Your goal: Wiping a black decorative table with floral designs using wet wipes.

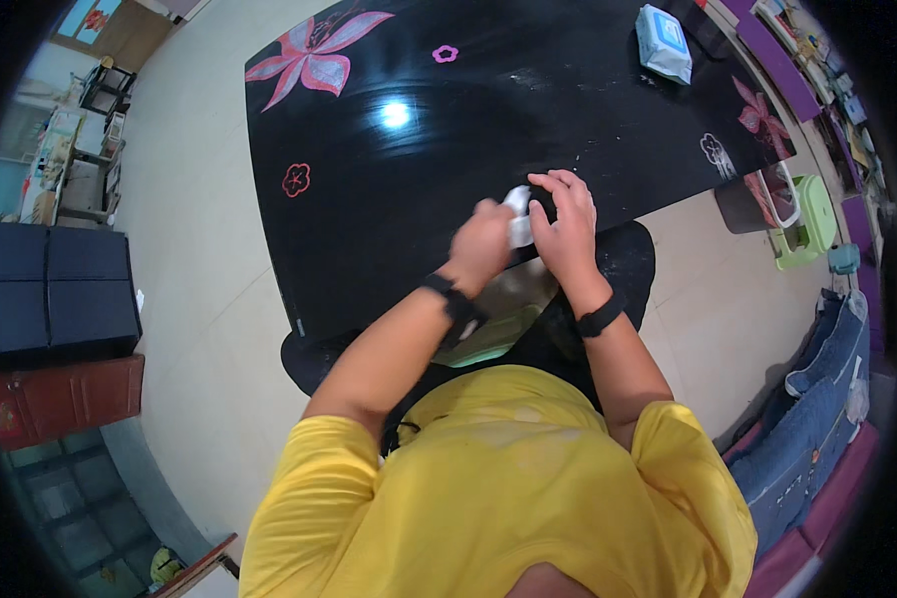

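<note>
Near the front edge of the black flower-painted table (pixel 369 229), my left hand (pixel 483 239), slightly blurred, is closed on a crumpled white wipe or cloth (pixel 518 219). Just to its right, my right hand (pixel 566 224) has its fingers curved over a dark area, with the thumb beside the white material; whatever it grips is too dark to make out. I wear dark bands on both wrists. A pack of wipes (pixel 663 45) lies at the table's back right.
Dark seat edges (pixel 628 264) show under the table. Bins and a green plastic item (pixel 807 224) stand at the right, with denim clothing (pixel 802 439) on a purple seat below them. Black boxy furniture (pixel 55 289) and a red-brown cabinet (pixel 65 394) line the left.
</note>
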The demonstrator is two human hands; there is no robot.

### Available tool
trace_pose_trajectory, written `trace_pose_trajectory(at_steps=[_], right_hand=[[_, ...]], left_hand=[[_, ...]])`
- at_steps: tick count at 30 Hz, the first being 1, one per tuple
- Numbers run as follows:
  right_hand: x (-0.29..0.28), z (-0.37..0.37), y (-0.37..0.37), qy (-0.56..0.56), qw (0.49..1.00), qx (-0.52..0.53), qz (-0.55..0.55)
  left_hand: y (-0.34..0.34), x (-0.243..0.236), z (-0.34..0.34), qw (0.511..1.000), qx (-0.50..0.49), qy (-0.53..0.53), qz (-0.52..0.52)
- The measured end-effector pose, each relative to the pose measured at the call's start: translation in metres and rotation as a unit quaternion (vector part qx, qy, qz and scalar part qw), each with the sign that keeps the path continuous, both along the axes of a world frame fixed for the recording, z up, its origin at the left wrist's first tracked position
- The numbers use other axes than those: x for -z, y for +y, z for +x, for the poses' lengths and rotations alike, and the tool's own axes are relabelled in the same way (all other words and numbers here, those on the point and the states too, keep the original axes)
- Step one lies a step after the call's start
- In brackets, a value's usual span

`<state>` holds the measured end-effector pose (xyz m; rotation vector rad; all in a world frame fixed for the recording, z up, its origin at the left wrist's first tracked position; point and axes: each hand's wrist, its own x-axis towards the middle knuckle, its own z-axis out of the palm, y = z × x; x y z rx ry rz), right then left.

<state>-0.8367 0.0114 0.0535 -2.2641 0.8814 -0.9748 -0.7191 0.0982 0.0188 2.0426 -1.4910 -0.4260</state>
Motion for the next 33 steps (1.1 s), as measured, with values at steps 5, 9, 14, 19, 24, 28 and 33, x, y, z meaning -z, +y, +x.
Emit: trace_pose_trajectory(at_steps=[5, 9, 14, 19, 24, 28, 33], right_hand=[[-0.024, -0.004, 0.002, -0.021, 1.000, 0.015, -0.016], [-0.015, -0.016, -0.002, -0.011, 1.000, 0.025, -0.005], [0.003, -0.005, 0.001, 0.043, 0.999, 0.004, 0.013], [0.024, 0.005, 0.003, 0.081, 0.996, -0.025, 0.031], [0.019, 0.003, 0.004, 0.077, 0.996, -0.022, 0.031], [0.010, -0.006, 0.003, 0.078, 0.997, 0.004, 0.014], [-0.004, -0.016, 0.006, 0.073, 0.997, 0.011, 0.003]], left_hand=[[-0.084, 0.034, -0.005, 0.964, 0.120, 0.225, -0.077], [-0.033, -0.007, 0.046, 0.989, -0.026, 0.102, -0.105], [0.101, -0.008, 0.189, 0.982, -0.181, -0.045, 0.007], [0.153, 0.011, 0.190, 0.937, -0.304, -0.066, 0.157], [0.044, 0.006, 0.114, 0.959, -0.233, -0.105, 0.122], [-0.049, -0.006, 0.048, 0.983, -0.156, -0.047, 0.086], [-0.081, -0.004, 0.036, 0.840, -0.102, 0.531, -0.040]])
